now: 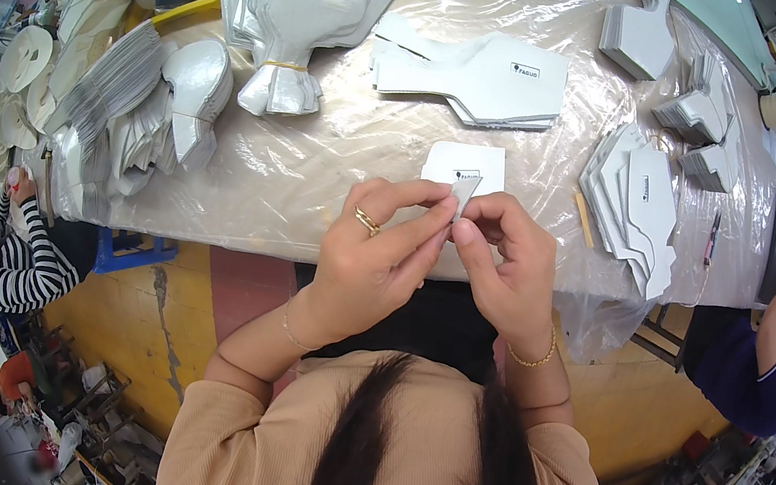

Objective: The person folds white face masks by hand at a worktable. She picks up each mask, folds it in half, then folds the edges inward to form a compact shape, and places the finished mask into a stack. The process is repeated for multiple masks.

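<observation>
My left hand (377, 251), with a gold ring, and my right hand (504, 270), with a gold bracelet, meet above the table's near edge. Between their fingertips they pinch a small grey-white cut piece (463, 194), held on edge. Just behind it a white flat piece with a small dark label (465, 164) lies on the table (317, 182), which is covered in clear plastic.
Stacks of white cut pieces lie at centre back (482, 81), right (639, 205) and far right (639, 39). A banded bundle (290, 27) and fanned grey pieces (120, 87) sit left. A person in stripes (24, 258) is at left, another in purple (752, 357) at right.
</observation>
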`<move>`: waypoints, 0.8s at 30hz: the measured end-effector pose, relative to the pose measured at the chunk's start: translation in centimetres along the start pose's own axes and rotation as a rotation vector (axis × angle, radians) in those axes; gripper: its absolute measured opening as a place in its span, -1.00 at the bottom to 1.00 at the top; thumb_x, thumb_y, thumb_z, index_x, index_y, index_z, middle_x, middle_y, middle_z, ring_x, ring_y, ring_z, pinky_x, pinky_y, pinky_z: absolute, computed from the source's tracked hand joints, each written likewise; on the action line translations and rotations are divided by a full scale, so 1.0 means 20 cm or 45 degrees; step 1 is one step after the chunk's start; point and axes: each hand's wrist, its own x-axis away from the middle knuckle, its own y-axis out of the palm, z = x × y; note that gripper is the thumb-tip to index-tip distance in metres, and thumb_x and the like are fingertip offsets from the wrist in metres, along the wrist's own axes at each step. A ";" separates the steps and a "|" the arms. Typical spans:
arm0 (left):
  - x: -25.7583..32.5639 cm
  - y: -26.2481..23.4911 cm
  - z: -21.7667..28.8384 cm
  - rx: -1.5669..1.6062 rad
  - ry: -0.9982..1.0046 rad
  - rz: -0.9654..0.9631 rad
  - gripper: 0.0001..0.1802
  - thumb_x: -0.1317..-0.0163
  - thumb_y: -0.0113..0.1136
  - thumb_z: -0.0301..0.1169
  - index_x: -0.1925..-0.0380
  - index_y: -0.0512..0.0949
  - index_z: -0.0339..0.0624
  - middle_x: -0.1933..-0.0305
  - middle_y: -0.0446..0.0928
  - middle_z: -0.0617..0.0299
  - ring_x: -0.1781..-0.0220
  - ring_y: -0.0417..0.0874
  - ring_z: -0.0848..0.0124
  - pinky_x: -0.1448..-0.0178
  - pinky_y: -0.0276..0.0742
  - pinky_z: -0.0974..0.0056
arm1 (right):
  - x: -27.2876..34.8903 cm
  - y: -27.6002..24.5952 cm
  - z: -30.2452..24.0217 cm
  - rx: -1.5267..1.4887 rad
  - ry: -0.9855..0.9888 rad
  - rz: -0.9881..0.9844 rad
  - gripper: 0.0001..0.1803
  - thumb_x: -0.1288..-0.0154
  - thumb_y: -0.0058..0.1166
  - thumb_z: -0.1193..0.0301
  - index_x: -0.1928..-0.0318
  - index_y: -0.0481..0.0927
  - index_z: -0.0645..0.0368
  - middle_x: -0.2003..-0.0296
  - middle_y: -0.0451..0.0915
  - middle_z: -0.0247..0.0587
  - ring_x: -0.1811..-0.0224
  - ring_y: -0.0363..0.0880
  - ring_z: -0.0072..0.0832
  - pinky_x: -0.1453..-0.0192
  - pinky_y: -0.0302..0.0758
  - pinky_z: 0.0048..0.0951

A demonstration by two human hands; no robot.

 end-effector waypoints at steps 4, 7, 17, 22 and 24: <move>-0.01 0.02 0.00 -0.098 0.150 0.031 -0.63 0.00 0.41 -0.63 0.11 0.69 -0.26 0.05 0.64 0.13 0.18 0.61 0.22 0.06 0.49 0.20 | 0.01 0.00 0.01 0.040 -0.052 0.061 -0.93 -0.39 0.10 0.58 0.21 0.56 0.37 0.34 0.65 -0.27 0.29 0.66 -0.62 0.17 0.57 -0.59; -0.01 0.01 0.01 -0.095 0.130 -0.001 -0.65 -0.02 0.39 -0.64 0.12 0.70 -0.26 0.06 0.64 0.12 0.17 0.63 0.22 0.04 0.50 0.21 | 0.02 0.00 0.01 0.109 -0.084 0.094 -0.95 -0.37 0.10 0.59 0.24 0.57 0.36 0.35 0.65 -0.26 0.31 0.65 -0.62 0.20 0.56 -0.59; -0.05 -0.10 0.02 0.072 -0.068 -0.156 -0.77 -0.08 0.36 -0.66 0.21 0.66 -0.34 0.15 0.62 0.08 0.13 0.69 0.18 0.00 0.65 0.20 | -0.02 0.01 -0.04 0.441 -0.396 0.013 -0.91 -0.22 0.20 0.63 0.26 0.59 0.29 0.39 0.61 -0.10 0.41 0.64 -0.23 0.33 0.53 -0.41; -0.08 -0.16 0.01 -0.112 0.176 -0.324 -0.76 -0.06 0.32 -0.67 0.21 0.61 -0.38 0.24 0.56 0.08 0.16 0.65 0.14 -0.14 0.64 0.10 | -0.02 0.02 -0.04 0.576 -0.471 -0.065 -0.87 -0.19 0.22 0.63 0.24 0.58 0.26 0.37 0.61 -0.12 0.42 0.63 -0.20 0.37 0.52 -0.34; -0.09 -0.17 0.01 -0.161 0.239 -0.364 -0.77 -0.05 0.31 -0.67 0.23 0.59 -0.38 0.28 0.53 0.09 0.20 0.63 0.15 -0.24 0.60 0.05 | -0.02 0.03 -0.03 0.611 -0.473 -0.084 -0.86 -0.17 0.23 0.63 0.25 0.58 0.26 0.37 0.62 -0.14 0.42 0.62 -0.20 0.38 0.52 -0.33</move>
